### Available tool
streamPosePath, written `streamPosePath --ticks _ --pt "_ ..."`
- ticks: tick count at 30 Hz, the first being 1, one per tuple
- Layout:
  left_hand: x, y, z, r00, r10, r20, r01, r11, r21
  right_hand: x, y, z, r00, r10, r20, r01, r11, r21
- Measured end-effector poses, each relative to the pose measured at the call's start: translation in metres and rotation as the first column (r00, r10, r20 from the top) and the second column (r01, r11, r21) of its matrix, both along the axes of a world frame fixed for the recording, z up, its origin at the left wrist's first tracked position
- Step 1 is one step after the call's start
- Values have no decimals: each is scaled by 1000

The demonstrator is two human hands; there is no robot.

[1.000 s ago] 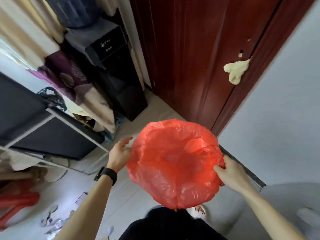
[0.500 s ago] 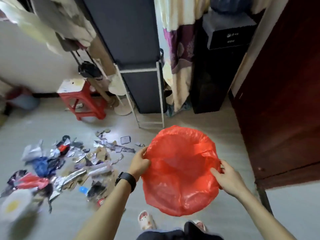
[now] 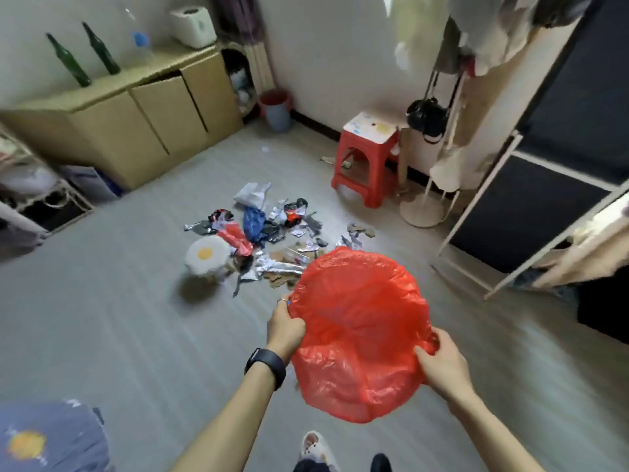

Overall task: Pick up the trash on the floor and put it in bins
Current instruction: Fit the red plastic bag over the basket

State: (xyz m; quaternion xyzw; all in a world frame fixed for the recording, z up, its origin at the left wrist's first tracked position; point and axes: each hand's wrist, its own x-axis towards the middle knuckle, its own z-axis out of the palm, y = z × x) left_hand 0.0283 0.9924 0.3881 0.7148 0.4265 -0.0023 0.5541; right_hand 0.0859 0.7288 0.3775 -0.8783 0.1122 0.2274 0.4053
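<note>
No legible text, label or number on anything here

Both hands [image 3: 284, 327] [image 3: 440, 364] grip a red bag [image 3: 360, 332] near floor trash [image 3: 265, 233]

We are looking at an orange-red bag [image 3: 360, 328] against a pale grey, wood-grained floor [image 3: 102, 318]. The litter [image 3: 253, 223] is showing silver, blue, red and black scraps, plus a white lid [image 3: 206, 255] with a yellow centre. The stool [image 3: 369, 149] is showing red under a white, paint-dabbed top.
</note>
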Motion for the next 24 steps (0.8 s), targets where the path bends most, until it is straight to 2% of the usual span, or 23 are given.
streamPosePath --ticks 5,8,11,14,19,24 --pt "-32 148 -6 995 -7 -101 3 999 -40 16 143 -10 996 55 -76 -53 998 28" --pt "-45 214 -5 984 22 -178 -13 998 55 31 200 -18 988 130 -80 -129 991 15" --pt "-70 281 -10 979 125 -159 -109 988 105 47 269 -28 977 210 -46 -212 977 -35" --pt "-82 338 -17 977 170 -125 -161 984 80 63 331 -29 959 280 -37 -282 957 -68" --pt "-61 449 -36 967 218 -133 -216 976 28 105 451 -44 941 338 -7 -337 936 -102" --pt "-2 568 -66 956 194 -221 -193 981 25 166 580 -64 952 305 -14 -305 949 -76"
